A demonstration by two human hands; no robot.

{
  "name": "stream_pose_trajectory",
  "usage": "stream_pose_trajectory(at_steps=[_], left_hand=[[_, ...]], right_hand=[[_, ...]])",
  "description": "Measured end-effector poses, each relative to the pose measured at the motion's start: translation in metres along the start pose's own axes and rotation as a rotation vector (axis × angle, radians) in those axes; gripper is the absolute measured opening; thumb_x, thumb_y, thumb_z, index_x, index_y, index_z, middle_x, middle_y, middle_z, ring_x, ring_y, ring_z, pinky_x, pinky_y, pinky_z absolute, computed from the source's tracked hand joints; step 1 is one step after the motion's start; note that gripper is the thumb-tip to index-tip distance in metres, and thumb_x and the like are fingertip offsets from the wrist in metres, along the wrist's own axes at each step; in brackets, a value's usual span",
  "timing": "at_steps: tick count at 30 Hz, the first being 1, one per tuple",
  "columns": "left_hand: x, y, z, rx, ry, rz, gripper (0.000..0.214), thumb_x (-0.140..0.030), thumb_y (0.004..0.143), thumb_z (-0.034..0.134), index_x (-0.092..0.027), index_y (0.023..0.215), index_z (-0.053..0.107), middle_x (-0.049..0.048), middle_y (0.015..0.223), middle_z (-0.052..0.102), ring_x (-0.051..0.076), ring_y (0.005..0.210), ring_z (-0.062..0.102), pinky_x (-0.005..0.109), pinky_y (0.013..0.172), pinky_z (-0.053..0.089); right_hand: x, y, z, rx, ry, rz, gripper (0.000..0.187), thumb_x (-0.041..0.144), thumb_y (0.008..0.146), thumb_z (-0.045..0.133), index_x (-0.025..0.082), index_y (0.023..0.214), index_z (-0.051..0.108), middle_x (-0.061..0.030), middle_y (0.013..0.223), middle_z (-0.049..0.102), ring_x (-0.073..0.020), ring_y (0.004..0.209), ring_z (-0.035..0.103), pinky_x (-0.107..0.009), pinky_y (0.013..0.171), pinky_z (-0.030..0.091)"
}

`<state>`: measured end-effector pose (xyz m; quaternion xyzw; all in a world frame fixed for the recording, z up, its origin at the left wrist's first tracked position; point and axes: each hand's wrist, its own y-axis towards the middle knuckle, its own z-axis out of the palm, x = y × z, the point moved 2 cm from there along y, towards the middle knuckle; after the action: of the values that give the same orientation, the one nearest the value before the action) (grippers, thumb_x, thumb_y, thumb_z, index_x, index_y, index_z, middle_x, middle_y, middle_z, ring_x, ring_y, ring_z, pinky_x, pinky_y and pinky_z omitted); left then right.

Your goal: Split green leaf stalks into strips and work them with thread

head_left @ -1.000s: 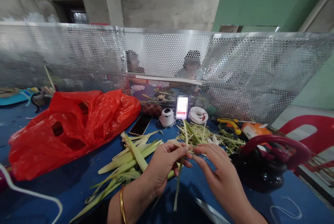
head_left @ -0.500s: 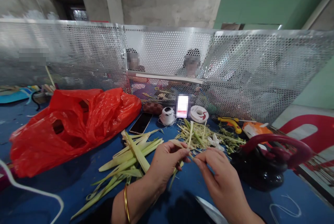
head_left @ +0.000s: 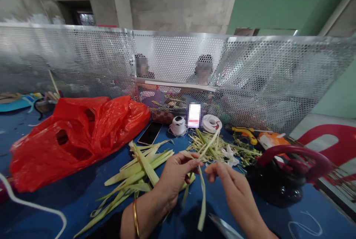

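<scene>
My left hand (head_left: pixel 182 170), a gold bangle on its wrist, pinches narrow pale-green corn husk strips between thumb and fingers. One husk strip (head_left: pixel 203 198) hangs down from the pinch, and another (head_left: pixel 211 143) points up and away to the right. My right hand (head_left: pixel 229 185) is just right of the strips, apart from them, its fingers curled in with nothing visible in them. Left of my left hand lies a loose pile of corn husks (head_left: pixel 139 168). Beyond both hands is a heap of thin husk shreds (head_left: pixel 213 146).
A red plastic bag (head_left: pixel 80 135) covers the left side. Behind the hands are a dark phone (head_left: pixel 150 133), a white thread cone (head_left: pixel 178 125), a lit phone (head_left: pixel 194 114) and a white spool (head_left: pixel 211 123). A black kettle (head_left: pixel 275 183) stands right, before a perforated metal partition (head_left: pixel 178 57).
My right hand has come away from the strips, its fingers curled. One strip now hangs down below my left hand, and another has tilted rightward. My left hand keeps its pinch.
</scene>
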<state>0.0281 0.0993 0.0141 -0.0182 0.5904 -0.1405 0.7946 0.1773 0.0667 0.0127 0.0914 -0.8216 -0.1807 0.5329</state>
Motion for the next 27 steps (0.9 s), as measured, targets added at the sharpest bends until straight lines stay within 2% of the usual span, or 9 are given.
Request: stream_pose_trajectory(at_steps=[3, 6, 8, 12, 16, 20, 23, 27], left_hand=[[-0.002, -0.003, 0.003, 0.053, 0.042, -0.025, 0.023, -0.025, 0.066, 0.074, -0.014, 0.085, 0.068, 0.0016, 0.068, 0.067, 0.010, 0.060, 0.059, 0.016, 0.045, 0.033], [-0.001, -0.006, 0.006, 0.123, 0.091, -0.044, 0.023, -0.023, 0.067, 0.071, -0.015, 0.088, 0.066, 0.0015, 0.068, 0.067, 0.009, 0.057, 0.058, 0.016, 0.045, 0.033], [0.000, -0.006, 0.008, 0.141, 0.109, -0.043, 0.025, -0.023, 0.066, 0.070, -0.016, 0.088, 0.063, 0.0004, 0.068, 0.067, 0.010, 0.055, 0.059, 0.016, 0.043, 0.033], [0.001, -0.005, 0.007, 0.112, 0.146, -0.047, 0.025, -0.023, 0.061, 0.071, -0.016, 0.084, 0.062, -0.0010, 0.063, 0.066, 0.010, 0.051, 0.058, 0.016, 0.041, 0.032], [0.002, -0.005, 0.007, 0.137, 0.194, -0.085, 0.021, -0.023, 0.060, 0.070, -0.014, 0.078, 0.068, 0.0014, 0.063, 0.067, 0.010, 0.048, 0.056, 0.017, 0.040, 0.029], [0.004, -0.005, 0.008, 0.164, 0.265, -0.093, 0.020, -0.023, 0.059, 0.069, -0.013, 0.076, 0.070, 0.0006, 0.059, 0.064, 0.009, 0.046, 0.054, 0.018, 0.040, 0.030], [0.005, -0.005, 0.008, 0.178, 0.302, -0.090, 0.018, -0.023, 0.059, 0.069, -0.012, 0.073, 0.070, 0.0003, 0.058, 0.063, 0.009, 0.046, 0.053, 0.018, 0.041, 0.032], [0.008, -0.004, 0.007, 0.170, 0.289, -0.106, 0.019, -0.024, 0.057, 0.069, -0.013, 0.073, 0.070, -0.0001, 0.058, 0.063, 0.009, 0.045, 0.053, 0.018, 0.041, 0.031]], right_hand=[[-0.012, 0.009, -0.001, -0.040, 0.262, 0.237, 0.036, 0.052, 0.082, 0.058, 0.018, 0.076, 0.067, -0.0029, 0.066, 0.064, -0.0194, 0.065, 0.061, -0.030, 0.065, 0.049], [-0.014, 0.012, 0.001, -0.004, 0.440, 0.326, 0.031, 0.047, 0.076, 0.068, 0.017, 0.083, 0.068, -0.0017, 0.070, 0.064, -0.0174, 0.064, 0.059, -0.029, 0.065, 0.049], [-0.011, 0.012, 0.001, -0.016, 0.441, 0.305, 0.027, 0.044, 0.075, 0.069, 0.017, 0.075, 0.067, -0.0008, 0.066, 0.062, -0.0167, 0.064, 0.058, -0.029, 0.065, 0.048], [-0.004, 0.009, 0.000, -0.081, 0.304, 0.191, 0.031, 0.043, 0.074, 0.069, 0.018, 0.059, 0.062, -0.0013, 0.059, 0.059, -0.0178, 0.061, 0.056, -0.029, 0.062, 0.047], [-0.005, 0.006, -0.001, -0.085, 0.199, 0.118, 0.030, 0.043, 0.077, 0.066, 0.018, 0.061, 0.061, -0.0012, 0.058, 0.059, -0.0169, 0.058, 0.054, -0.027, 0.057, 0.045], [-0.008, 0.004, -0.002, -0.108, 0.120, 0.117, 0.027, 0.042, 0.079, 0.063, 0.018, 0.065, 0.062, -0.0005, 0.059, 0.059, -0.0162, 0.057, 0.052, -0.026, 0.054, 0.042], [-0.007, 0.005, -0.002, -0.148, 0.117, 0.122, 0.029, 0.041, 0.079, 0.062, 0.019, 0.060, 0.058, 0.0010, 0.055, 0.055, -0.0151, 0.054, 0.050, -0.026, 0.052, 0.042], [-0.007, 0.009, -0.002, -0.080, 0.112, 0.114, 0.030, 0.040, 0.081, 0.061, 0.018, 0.060, 0.058, 0.0006, 0.056, 0.055, -0.0154, 0.056, 0.052, -0.027, 0.055, 0.044]])
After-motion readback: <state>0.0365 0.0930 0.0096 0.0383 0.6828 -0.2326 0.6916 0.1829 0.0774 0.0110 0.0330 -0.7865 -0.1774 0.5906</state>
